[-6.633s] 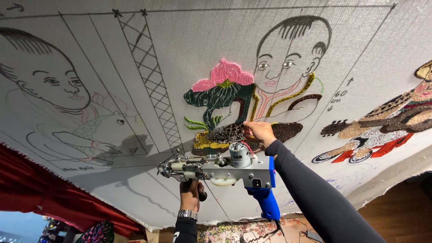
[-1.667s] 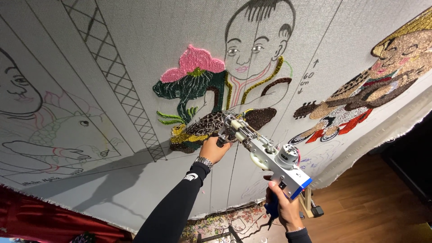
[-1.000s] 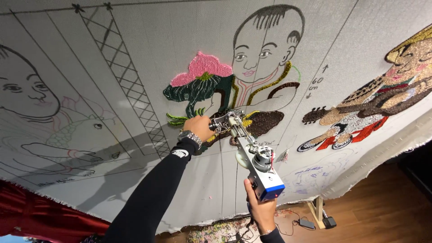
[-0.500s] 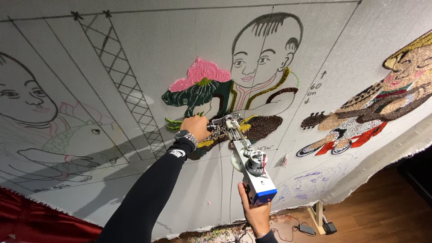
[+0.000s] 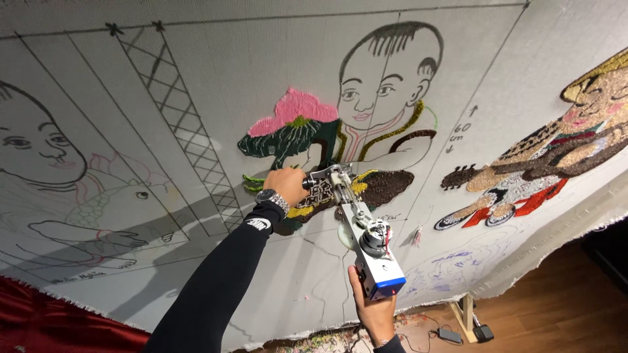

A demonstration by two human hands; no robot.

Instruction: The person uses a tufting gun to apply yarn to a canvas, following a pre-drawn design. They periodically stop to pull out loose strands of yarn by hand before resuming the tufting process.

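Stretched grey cloth point(image 5: 196, 59) fills the frame; left hand point(image 5: 286, 185) and right hand point(image 5: 373, 312) both have fingers closed round the tufting gun point(image 5: 360, 229) at centre, and a skewed push might tear the weave

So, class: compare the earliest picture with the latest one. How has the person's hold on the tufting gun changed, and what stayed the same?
The tufting gun swung from level to slanting, nose up against the cloth. The left hand moved from the grip below to the front handle; the right hand dropped from the tufted patch to the rear grip. The tufted picture looks unchanged.
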